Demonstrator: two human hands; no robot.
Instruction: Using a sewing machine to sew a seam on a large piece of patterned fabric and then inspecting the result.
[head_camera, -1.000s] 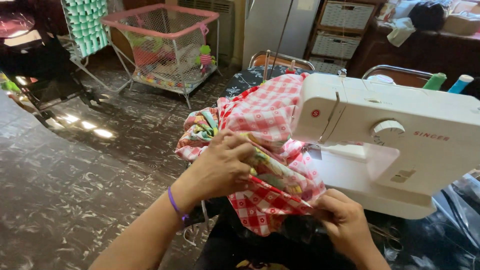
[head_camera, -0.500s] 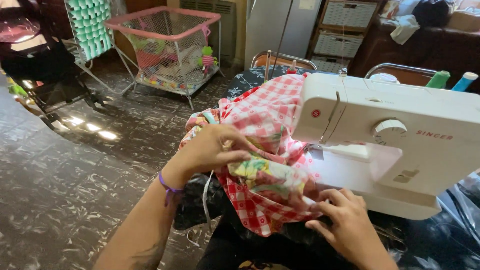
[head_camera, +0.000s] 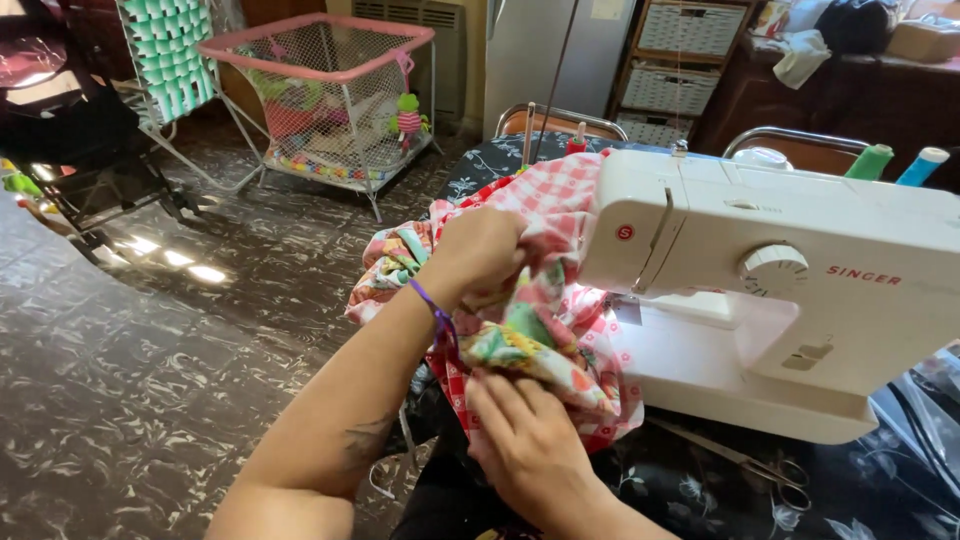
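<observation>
Head view: left hand bunches red checked cloth beside the sewing machine; right hand pinches its floral fold from below. The cloth looks light, soft and limp, best held at folded edges.

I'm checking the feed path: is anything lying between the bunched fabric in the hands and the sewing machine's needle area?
Nothing visible does. The left hand and right hand grip the bunched fabric right against the sewing machine. The scissors lie off to the right, by its base. The fabric hides the needle itself.
</observation>
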